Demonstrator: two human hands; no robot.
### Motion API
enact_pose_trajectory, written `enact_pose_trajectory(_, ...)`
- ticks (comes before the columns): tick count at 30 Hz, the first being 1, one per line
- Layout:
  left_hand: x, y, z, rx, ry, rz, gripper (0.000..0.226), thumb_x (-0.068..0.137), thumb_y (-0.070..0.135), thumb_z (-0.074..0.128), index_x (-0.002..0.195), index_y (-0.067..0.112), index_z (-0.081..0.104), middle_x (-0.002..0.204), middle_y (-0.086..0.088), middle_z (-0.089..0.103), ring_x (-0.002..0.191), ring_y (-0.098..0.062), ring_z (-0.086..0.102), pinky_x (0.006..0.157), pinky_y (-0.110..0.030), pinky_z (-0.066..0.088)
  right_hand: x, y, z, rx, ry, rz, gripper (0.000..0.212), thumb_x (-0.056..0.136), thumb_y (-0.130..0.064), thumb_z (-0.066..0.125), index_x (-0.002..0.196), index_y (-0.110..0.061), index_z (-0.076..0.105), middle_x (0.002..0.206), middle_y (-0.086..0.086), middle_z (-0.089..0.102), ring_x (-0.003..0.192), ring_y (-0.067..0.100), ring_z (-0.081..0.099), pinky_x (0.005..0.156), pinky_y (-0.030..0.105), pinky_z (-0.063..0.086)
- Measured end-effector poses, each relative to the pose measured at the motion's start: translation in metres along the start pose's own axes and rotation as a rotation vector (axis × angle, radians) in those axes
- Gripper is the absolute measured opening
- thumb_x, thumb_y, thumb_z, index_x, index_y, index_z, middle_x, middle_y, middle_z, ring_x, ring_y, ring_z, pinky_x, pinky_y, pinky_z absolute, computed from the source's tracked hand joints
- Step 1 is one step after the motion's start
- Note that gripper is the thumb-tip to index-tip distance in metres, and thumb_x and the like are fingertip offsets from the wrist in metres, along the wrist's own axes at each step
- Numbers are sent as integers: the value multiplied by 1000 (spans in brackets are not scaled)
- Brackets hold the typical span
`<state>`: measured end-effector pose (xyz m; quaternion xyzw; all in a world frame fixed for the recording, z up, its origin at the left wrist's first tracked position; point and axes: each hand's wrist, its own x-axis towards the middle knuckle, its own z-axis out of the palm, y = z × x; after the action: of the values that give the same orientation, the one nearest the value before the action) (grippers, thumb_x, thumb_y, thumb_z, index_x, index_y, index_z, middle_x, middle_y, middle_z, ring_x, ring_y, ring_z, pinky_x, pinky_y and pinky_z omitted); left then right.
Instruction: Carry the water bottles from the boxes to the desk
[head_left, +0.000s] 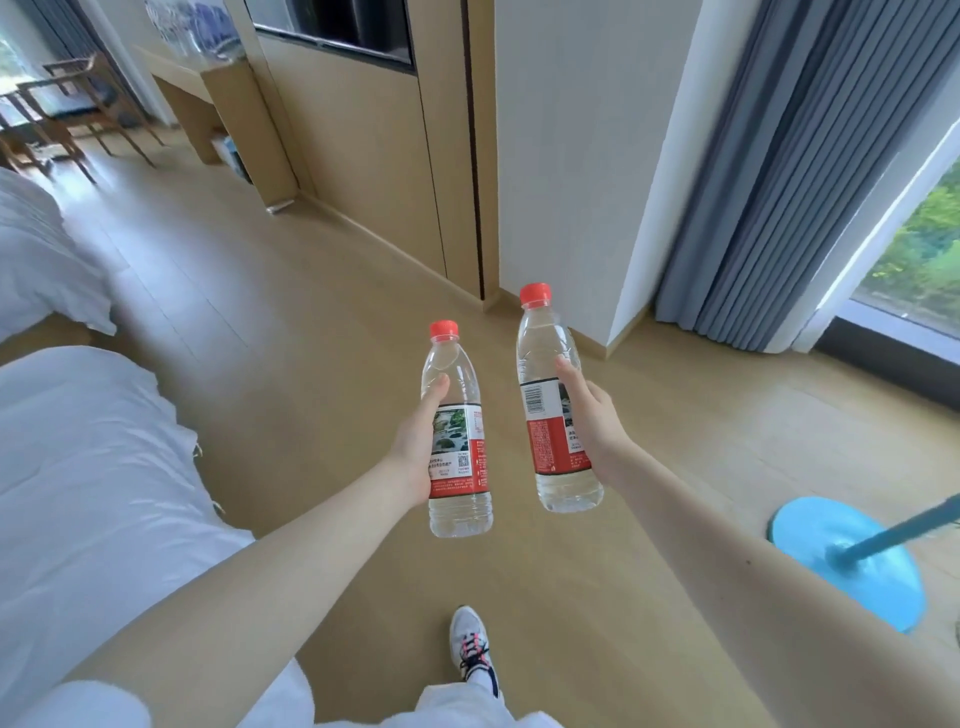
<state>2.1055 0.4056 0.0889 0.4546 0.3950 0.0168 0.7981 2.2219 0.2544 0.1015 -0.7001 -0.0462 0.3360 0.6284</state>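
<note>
Our forearms reach up from the bottom edge, above a white sneaker (470, 644) on the wood floor (270, 322). At centre frame our left hand (413, 452) grips the left bottle (465, 467) round its label, upright and red-capped. Just beside it, not touching, our right hand (597, 426) grasps the right bottle (543, 431), held a little higher. Both hang over the floor, well apart from the desk (234, 114) at upper left.
</note>
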Motion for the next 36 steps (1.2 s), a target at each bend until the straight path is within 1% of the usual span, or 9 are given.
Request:
enact_pose_trajectory(3,34,42,-11,-12,-18,31,55,82,64,57,94,11,65,75,-9,66,66,-25,65,72,-36,54,42,-32,25,-15,-6,-14,61,89,-61,51,117,-8,60,90,8,70,73,20,68,65,31,54)
enact_pose_trajectory(8,73,99,-41,-74,9,57,54,84,64,55,95,12,64,74,-7,66,64,-23,64,69,-34,54,99,-70,77,-41,-46,-20,61,89,-60,51,116,-7,61,91,8,70,78,22,68,78,38,56)
enact_pose_trajectory(12,95,126,-64,-104,36,61,60,83,66,54,104,10,64,86,-11,66,73,-26,65,74,-38,55,135,-85,112,-86,-73,-45,65,88,-61,52,118,-4,59,93,11,70,79,23,68,79,39,55)
enact_pose_trajectory(16,112,152,-84,-101,102,120,66,85,67,49,114,9,62,79,-10,67,65,-24,66,60,-33,56,167,-101,140,-104,-122,-43,63,89,-60,52,118,-4,60,93,11,70,81,24,68,81,41,55)
enact_pose_trajectory(19,128,170,-96,-125,150,152,68,85,68,47,117,9,61,79,-9,67,64,-24,67,60,-32,56,193,-111,160,-104,-167,-34,61,90,-59,51,118,-6,61,95,12,70,82,24,68,82,39,55)
enact_pose_trajectory(23,157,193,-111,-149,230,157,68,84,69,49,112,9,62,76,-9,66,64,-24,66,64,-34,56,237,-123,184,-110,-237,-10,66,89,-61,51,119,-3,61,90,10,67,78,23,66,77,35,55)
enact_pose_trajectory(27,195,225,-120,-175,293,193,65,85,69,46,107,10,61,72,-7,65,59,-23,65,58,-31,55,291,-143,205,-127,-302,-4,65,90,-61,49,117,-3,61,87,7,68,74,19,66,68,29,55)
enact_pose_trajectory(32,244,277,-116,-271,307,183,74,78,75,48,108,9,63,81,-11,65,69,-26,64,73,-37,55,364,-181,223,-128,-385,-1,65,90,-61,50,117,-3,62,89,8,69,77,20,68,72,32,56)
enact_pose_trajectory(36,280,318,-110,-303,332,210,70,72,77,48,91,12,63,71,-8,63,62,-23,62,68,-34,54,416,-214,231,-124,-429,-18,64,91,-60,49,117,-3,61,89,9,69,77,21,68,74,33,55)
